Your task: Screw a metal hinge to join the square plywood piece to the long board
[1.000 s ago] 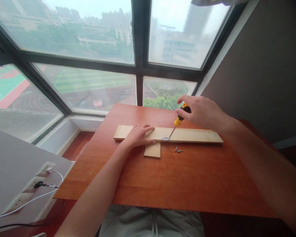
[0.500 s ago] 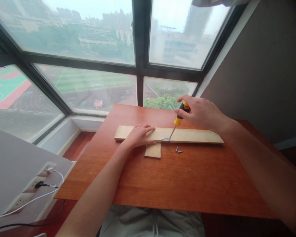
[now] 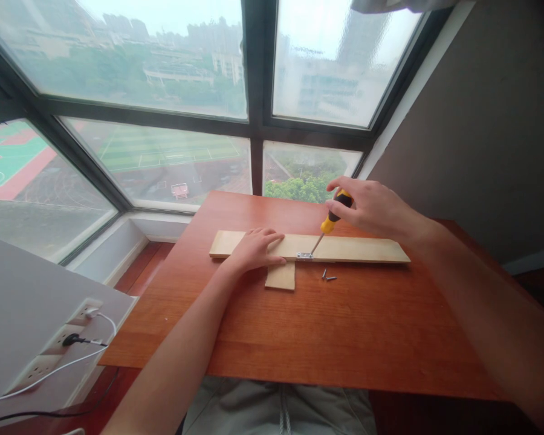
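A long pale wooden board (image 3: 358,249) lies across the reddish table (image 3: 326,326), with a short wooden piece (image 3: 281,277) butted against its near edge. My left hand (image 3: 256,248) lies flat on the board, fingers stretched out, pressing it down. My right hand (image 3: 372,208) is closed round the yellow and black handle of a screwdriver (image 3: 330,223). The screwdriver's tip rests on a small metal bracket (image 3: 304,255) at the joint of the two pieces. Loose screws (image 3: 329,277) lie on the table just right of the short piece.
Large windows stand behind the table's far edge. A grey wall runs along the right. At lower left a white power strip (image 3: 68,338) carries plugged cables. The table's near edge is close to my lap.
My right hand has shifted slightly on the screwdriver handle, as in turning it. The left hand and the boards have stayed in place.
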`<state>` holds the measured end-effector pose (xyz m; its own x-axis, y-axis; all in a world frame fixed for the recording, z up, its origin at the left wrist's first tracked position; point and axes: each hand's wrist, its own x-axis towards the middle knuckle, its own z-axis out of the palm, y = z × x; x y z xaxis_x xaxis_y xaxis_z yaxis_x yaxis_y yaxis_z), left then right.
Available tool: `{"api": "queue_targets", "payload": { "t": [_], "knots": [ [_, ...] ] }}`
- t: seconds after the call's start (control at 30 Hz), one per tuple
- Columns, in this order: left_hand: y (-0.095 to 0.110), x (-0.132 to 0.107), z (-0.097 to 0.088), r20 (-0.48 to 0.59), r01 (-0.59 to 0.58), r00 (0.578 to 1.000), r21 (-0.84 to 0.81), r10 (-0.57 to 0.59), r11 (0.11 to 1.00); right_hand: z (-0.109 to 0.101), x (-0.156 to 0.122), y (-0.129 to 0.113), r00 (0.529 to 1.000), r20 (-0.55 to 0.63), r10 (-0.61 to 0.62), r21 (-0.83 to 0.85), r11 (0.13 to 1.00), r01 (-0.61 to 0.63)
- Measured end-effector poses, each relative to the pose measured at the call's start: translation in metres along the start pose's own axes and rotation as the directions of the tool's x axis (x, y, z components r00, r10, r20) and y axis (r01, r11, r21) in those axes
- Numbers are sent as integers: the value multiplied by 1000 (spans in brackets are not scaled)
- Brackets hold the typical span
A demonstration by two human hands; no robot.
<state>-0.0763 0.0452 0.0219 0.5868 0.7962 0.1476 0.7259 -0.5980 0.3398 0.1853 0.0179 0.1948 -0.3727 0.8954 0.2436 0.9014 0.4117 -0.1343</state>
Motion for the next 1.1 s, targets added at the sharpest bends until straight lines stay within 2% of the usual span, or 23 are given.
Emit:
{"api": "queue_targets", "payload": {
  "t": [0.13,0.33,0.67,0.87,1.03,1.1],
  "knots": [
    [-1,0,1,0,-1,1000,0,1,1000,-1,0,2,995,49,-85,162,984,76],
    [-1,0,0,-5,-2,1000,-8,2,1000,2,-1,6,999,-11,-50,41,998,50],
    [1,0,-1,5,4,1000,-9,-4,1000,-1,-5,4,1000,11,-10,54,998,10],
    [0,0,-1,-7,-8,1000,-10,8,1000,-3,-7,3,998,49,-42,125,992,36],
    [-1,0,0,-7,-6,1000,4,6,1000,-4,-7,2,989,19,-148,236,962,140],
    [-1,0,1,-8,-2,1000,7,2,1000,-2,-7,2,992,3,-127,198,972,124]
  ]
}}
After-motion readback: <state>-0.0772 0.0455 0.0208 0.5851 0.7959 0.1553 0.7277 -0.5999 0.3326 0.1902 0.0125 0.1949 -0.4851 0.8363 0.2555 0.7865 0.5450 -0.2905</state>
